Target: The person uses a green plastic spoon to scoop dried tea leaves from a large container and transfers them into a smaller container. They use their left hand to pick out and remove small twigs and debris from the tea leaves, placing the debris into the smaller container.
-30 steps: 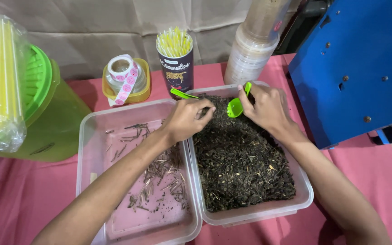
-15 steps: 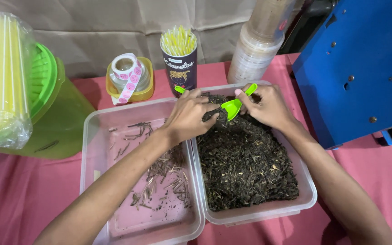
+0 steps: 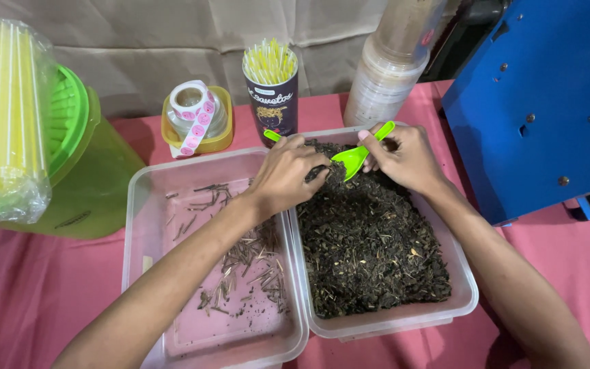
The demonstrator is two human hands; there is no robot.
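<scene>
My right hand [image 3: 408, 158] grips a bright green plastic spoon [image 3: 355, 157] by its handle, with the bowl resting on dark dried leaves at the far end of the right clear tub [image 3: 468, 290]. My left hand [image 3: 287, 172] reaches across the tubs' shared edge, its fingertips in the leaves right beside the spoon's bowl. A second green handle [image 3: 272, 135] sticks out behind this hand, and the rest of that tool is hidden in the fist. The left clear tub [image 3: 138, 212] holds scattered brown twigs and stems [image 3: 247, 263].
All of it stands on a pink cloth [image 3: 29, 301]. A wrapped bundle of yellow straws [image 3: 1, 116] and a green lidded bucket [image 3: 87, 164] stand at the left. Behind the tubs are a sticker roll in a yellow dish [image 3: 196, 113], a dark cup of yellow straws [image 3: 271, 89] and stacked clear cups [image 3: 390, 68]. A blue metal box [image 3: 541, 102] is at the right.
The spoon in my right hand has come down from above the leaves onto them. My left hand's fingers have closed in beside its bowl. The view has shifted slightly.
</scene>
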